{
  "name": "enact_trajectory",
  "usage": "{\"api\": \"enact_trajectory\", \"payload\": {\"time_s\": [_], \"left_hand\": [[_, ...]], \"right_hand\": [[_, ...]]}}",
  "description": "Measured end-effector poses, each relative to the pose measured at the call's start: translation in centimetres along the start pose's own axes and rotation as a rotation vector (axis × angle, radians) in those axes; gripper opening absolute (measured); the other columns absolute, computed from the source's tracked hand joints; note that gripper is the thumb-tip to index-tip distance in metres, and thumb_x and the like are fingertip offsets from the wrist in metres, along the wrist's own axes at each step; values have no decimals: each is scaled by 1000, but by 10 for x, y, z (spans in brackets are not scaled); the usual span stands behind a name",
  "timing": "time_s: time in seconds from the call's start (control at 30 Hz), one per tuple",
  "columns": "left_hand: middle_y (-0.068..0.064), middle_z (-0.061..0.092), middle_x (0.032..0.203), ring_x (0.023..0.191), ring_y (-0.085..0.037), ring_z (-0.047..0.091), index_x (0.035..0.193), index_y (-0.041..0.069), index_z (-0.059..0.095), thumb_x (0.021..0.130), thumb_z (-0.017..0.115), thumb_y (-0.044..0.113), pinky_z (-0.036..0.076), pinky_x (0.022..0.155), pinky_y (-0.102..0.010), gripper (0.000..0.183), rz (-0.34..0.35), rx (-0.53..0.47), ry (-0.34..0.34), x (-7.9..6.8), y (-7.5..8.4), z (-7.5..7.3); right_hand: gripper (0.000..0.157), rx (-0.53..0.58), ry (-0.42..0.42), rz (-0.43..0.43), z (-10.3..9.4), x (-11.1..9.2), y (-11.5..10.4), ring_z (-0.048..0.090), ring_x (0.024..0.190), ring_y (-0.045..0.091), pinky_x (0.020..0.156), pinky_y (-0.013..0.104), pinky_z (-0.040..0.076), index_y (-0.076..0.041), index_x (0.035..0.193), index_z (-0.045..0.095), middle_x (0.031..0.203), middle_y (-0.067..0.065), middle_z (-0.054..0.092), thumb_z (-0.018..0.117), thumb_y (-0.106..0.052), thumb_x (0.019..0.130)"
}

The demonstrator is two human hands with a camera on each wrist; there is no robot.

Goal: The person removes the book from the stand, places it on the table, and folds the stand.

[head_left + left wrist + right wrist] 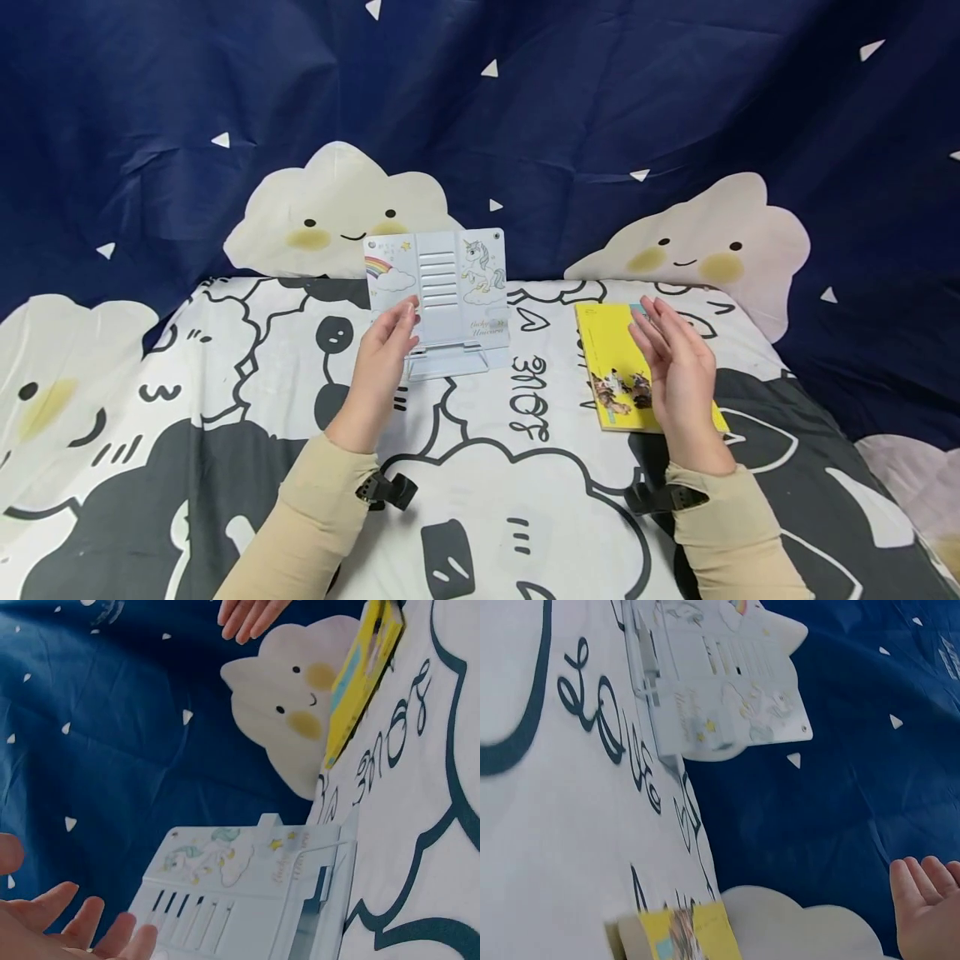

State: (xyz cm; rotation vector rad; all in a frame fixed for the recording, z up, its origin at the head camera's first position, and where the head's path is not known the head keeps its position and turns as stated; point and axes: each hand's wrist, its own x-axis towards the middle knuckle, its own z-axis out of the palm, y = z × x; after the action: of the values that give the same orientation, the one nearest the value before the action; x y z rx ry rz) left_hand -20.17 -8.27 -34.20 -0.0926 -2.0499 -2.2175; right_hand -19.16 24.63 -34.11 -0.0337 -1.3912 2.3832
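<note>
A pale blue book stand [483,287] with a unicorn, a rainbow and a slotted middle panel stands upright on the patterned cloth. My left hand [381,367] is in front of its left side, fingers loosely extended and holding nothing. The left wrist view shows a gap between that hand [82,926] and most of the book stand [195,862]. To the right lies a yellow book [609,346] with pictures on its cover. My right hand [681,375] hovers over it with straight fingers, hiding part of the cover. In the right wrist view the book [712,930] is cut off at the bottom.
A cloth [555,517] with black-and-white cartoon drawings and lettering covers the surface. Behind it hangs a dark blue curtain [540,108] with white triangles and smiling clouds. Each wrist wears a black strap [386,490].
</note>
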Motion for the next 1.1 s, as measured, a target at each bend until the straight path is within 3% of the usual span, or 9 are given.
{"api": "enact_trajectory", "payload": {"time_s": [0.2,0.43,0.8,1.1], "left_hand": [[-8,34,160,149,-21,30,152,1,34,107,41,33,31,120,-43,55,-23,-41,45,2,1,-9],[-2,23,165,151,-16,23,157,8,26,107,38,41,27,122,-38,61,-50,19,96,5,0,-20],[4,14,167,153,-11,11,159,13,19,105,33,52,13,125,-30,68,-87,86,150,12,-5,-32],[0,9,168,154,-13,6,160,11,12,103,29,57,12,126,-34,75,-133,26,155,18,-14,-40]], "right_hand": [[55,-94,-113,13,15,1,11,60,126,12,105,28,45,0,150,39,150,12,50,54,-26,103],[58,-184,-201,62,31,6,25,45,141,19,112,28,40,-1,153,32,157,14,39,45,-32,106],[58,-216,-246,172,46,14,54,34,148,20,118,33,33,-2,156,25,161,13,32,38,-32,108],[61,-251,-279,264,58,21,72,26,151,17,123,37,24,-5,158,22,164,6,26,36,-38,108]]}}
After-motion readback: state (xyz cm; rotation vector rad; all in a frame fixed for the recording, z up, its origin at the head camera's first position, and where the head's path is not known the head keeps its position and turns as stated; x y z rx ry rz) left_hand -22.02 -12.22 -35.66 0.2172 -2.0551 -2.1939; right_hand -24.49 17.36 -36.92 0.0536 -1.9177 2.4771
